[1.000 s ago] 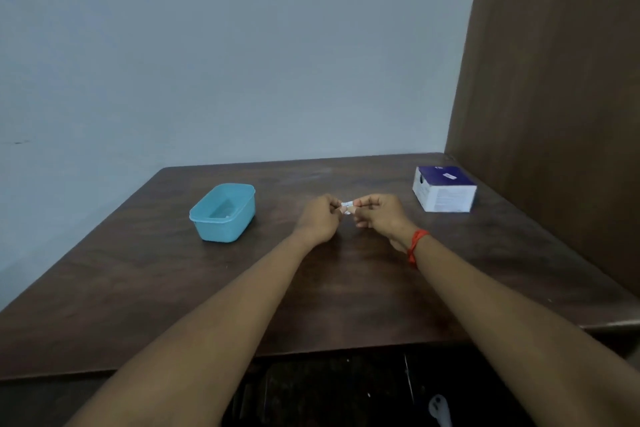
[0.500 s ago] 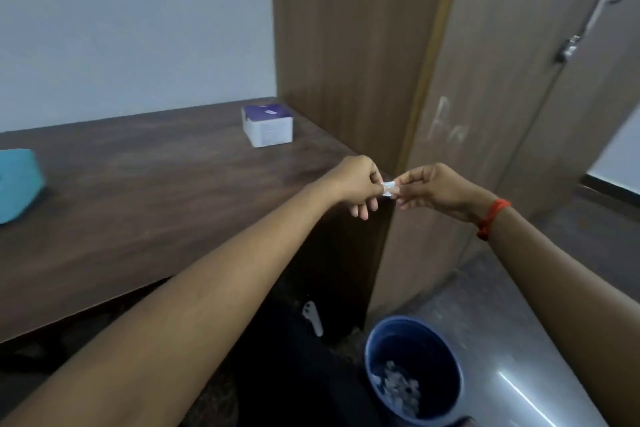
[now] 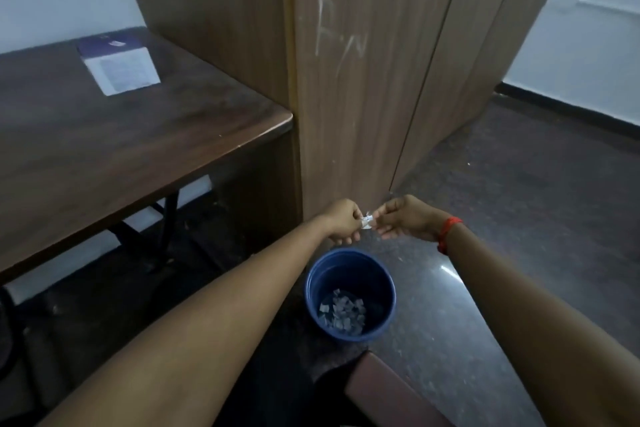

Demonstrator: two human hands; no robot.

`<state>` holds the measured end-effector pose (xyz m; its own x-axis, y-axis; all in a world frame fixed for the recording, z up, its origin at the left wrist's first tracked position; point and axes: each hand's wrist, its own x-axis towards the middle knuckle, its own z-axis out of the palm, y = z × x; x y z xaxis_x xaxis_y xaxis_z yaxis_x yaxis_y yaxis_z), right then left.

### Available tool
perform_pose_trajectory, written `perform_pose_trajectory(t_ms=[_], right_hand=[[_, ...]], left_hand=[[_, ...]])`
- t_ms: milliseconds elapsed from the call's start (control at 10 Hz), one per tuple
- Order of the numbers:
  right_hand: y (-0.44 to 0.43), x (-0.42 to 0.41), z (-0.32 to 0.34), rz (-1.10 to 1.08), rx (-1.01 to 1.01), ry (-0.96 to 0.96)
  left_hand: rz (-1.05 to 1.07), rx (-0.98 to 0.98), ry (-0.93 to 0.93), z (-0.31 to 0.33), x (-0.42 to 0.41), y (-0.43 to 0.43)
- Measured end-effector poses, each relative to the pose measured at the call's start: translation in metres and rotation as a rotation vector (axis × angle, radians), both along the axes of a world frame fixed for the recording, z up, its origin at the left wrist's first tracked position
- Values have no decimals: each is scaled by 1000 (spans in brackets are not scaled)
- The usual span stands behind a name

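A small white wrapper (image 3: 367, 221) is pinched between my left hand (image 3: 343, 222) and my right hand (image 3: 405, 217), each holding one end. Both hands hover above and slightly behind a blue bin (image 3: 349, 295) that stands on the dark floor. Several small pale scraps (image 3: 342, 313) lie at the bottom of the bin. My right wrist carries a red band.
A dark wooden table (image 3: 145, 149) fills the left, with a white and purple box (image 3: 117, 66) near its far edge. A tall wooden cupboard (image 3: 363, 73) stands right behind my hands. Dark polished floor stretches to the right.
My view has swung right and down, away from the table to the bin. Both hands, still pinching the wrapper, have moved off the table's corner to above the bin.
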<state>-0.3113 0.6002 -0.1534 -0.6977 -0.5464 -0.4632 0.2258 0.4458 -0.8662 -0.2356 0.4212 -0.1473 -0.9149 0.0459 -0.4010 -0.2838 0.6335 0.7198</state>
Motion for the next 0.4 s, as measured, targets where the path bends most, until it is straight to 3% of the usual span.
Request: perform_pose_trajectory(t_ms=[200, 300, 400], right_hand=[[11, -3, -62, 2, 129, -64], [10, -7, -94, 6, 283, -39], [9, -14, -116, -16, 409, 2]], left_hand=[[-6, -55, -157, -71, -12, 16], [-32, -281, -156, -99, -15, 15], [-55, -349, -158, -111, -16, 10]])
